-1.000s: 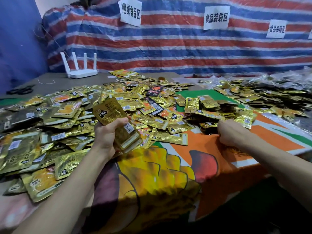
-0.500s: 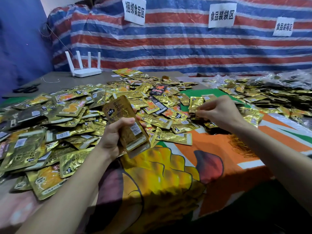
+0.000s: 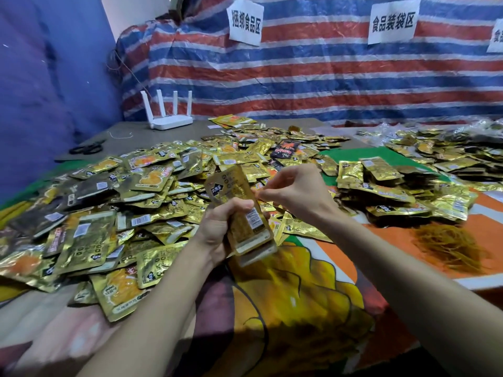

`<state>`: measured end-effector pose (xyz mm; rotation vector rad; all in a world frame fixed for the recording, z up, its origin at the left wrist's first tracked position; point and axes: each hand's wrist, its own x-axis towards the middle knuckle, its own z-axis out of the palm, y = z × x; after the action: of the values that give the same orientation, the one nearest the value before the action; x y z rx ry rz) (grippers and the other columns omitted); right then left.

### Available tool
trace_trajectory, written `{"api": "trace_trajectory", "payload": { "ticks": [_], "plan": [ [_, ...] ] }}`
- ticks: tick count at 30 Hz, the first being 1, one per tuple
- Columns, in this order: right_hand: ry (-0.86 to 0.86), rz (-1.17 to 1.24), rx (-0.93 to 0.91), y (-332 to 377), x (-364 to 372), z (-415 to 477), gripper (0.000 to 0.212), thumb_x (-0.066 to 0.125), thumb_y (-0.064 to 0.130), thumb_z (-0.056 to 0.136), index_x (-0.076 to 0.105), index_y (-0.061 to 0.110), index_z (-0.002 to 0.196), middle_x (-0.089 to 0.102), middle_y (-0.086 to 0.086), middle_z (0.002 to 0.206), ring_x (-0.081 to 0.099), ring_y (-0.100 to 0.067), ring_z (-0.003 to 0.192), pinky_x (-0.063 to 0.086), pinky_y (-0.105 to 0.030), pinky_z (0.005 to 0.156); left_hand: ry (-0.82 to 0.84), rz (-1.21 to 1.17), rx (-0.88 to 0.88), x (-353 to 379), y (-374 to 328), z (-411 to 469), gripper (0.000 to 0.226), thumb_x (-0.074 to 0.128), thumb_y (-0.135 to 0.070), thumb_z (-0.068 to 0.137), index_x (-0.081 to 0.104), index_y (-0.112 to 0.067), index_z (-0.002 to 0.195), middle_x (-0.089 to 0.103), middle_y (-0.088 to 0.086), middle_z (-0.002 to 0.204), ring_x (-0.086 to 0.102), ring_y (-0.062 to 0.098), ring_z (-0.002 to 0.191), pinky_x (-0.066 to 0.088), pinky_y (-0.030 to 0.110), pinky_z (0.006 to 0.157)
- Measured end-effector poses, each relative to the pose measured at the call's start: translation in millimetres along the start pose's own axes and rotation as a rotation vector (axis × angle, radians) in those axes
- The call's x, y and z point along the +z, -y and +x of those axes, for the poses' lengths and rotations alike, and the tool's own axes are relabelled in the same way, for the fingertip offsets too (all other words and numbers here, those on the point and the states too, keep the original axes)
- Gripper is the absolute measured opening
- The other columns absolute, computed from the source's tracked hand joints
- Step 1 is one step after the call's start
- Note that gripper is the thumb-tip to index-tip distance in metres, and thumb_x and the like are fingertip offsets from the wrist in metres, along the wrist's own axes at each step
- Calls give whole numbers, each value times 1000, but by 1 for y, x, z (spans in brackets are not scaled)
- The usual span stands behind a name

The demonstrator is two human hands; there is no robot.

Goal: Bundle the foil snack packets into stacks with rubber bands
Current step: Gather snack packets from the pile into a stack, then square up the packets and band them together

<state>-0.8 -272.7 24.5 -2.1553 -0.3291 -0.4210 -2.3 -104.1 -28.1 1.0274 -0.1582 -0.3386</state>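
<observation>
Head view. Grips a small stack of gold foil packets in the curled left hand, above the tablecloth. Pinches what looks like a rubber band in the right hand, beside the stack's upper edge. Seemingly not yet banded. Leaves a large heap of loose packets at left, spare rubber bands at right.

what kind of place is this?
Probably a makeshift snack-packing workroom: heaps of gold foil snack packets, white paper zone signs on a red-blue striped tarpaulin wall, a pile of tan rubber bands.
</observation>
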Motion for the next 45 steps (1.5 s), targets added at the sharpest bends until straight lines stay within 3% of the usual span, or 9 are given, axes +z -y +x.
{"api": "trace_trajectory", "payload": {
  "ticks": [9, 13, 17, 23, 27, 32, 35, 40, 45],
  "plan": [
    [61, -506, -254, -1, 12, -4, 12, 68, -2, 76, 78, 6, 76, 72, -7, 71, 64, -20, 65, 44, -28, 57, -310, 303, 152, 7, 11, 5, 21, 72, 12, 76, 74, -7, 67, 69, 22, 74, 69, 32, 63, 61, 46, 65],
    [225, -416, -131, -2, 2, -2, 9, 75, 11, 85, 77, 12, 76, 67, 6, 64, 59, -5, 56, 43, -24, 56, -331, 319, 159, 6, 9, 4, 20, 74, 10, 74, 76, -7, 63, 70, 21, 71, 69, 34, 63, 61, 46, 60],
    [577, -12, 112, -8, -17, -3, 12, 69, 17, 94, 71, 8, 85, 65, -2, 76, 59, -8, 69, 48, -21, 65, -324, 370, 178, 7, 8, 3, 12, 82, 4, 66, 77, -6, 68, 72, 23, 77, 69, 37, 69, 60, 55, 69],
    [453, 1050, 383, -21, -11, -12, 15, 52, 12, 83, 63, 7, 73, 65, -9, 80, 63, -23, 84, 51, -33, 89, -256, 311, 174, 11, 9, 2, 15, 80, -6, 55, 79, -10, 70, 72, 22, 78, 71, 45, 74, 61, 57, 73],
    [393, 1233, 354, -31, 0, -13, 26, 48, 9, 81, 71, 13, 69, 67, -2, 80, 62, -18, 76, 56, -28, 75, -235, 272, 157, 12, 10, 3, 17, 79, 6, 63, 78, -4, 76, 73, 22, 81, 71, 36, 67, 62, 48, 69],
    [308, 1496, 356, -37, 18, -13, 37, 54, -6, 85, 78, 7, 111, 72, -9, 122, 60, -4, 52, 56, -15, 56, -156, 209, 163, 12, 8, 2, 17, 74, 11, 69, 76, -5, 74, 71, 17, 75, 69, 29, 59, 60, 36, 57],
    [282, 1430, 315, -36, 24, -12, 42, 60, 2, 86, 68, 14, 125, 68, -4, 131, 69, -8, 60, 52, -13, 45, -165, 171, 160, 12, 8, 3, 15, 74, 7, 69, 75, -4, 78, 71, 17, 79, 69, 27, 62, 60, 36, 59],
    [184, 1282, 238, -37, 11, -5, 48, 65, 10, 86, 61, 14, 133, 66, -6, 135, 68, -38, 113, 63, -31, 64, -359, 116, 116, -1, 4, 9, 16, 76, 3, 74, 76, -8, 62, 71, 12, 68, 67, 25, 55, 61, 37, 60],
    [146, 869, 156, -41, 3, -12, 56, 84, 8, 69, 71, 13, 123, 69, -9, 128, 72, -36, 106, 63, -44, 73, -537, -79, 178, -7, -1, 14, 16, 79, -8, 74, 73, -9, 60, 70, 9, 67, 66, 23, 53, 60, 36, 54]
  ]
}}
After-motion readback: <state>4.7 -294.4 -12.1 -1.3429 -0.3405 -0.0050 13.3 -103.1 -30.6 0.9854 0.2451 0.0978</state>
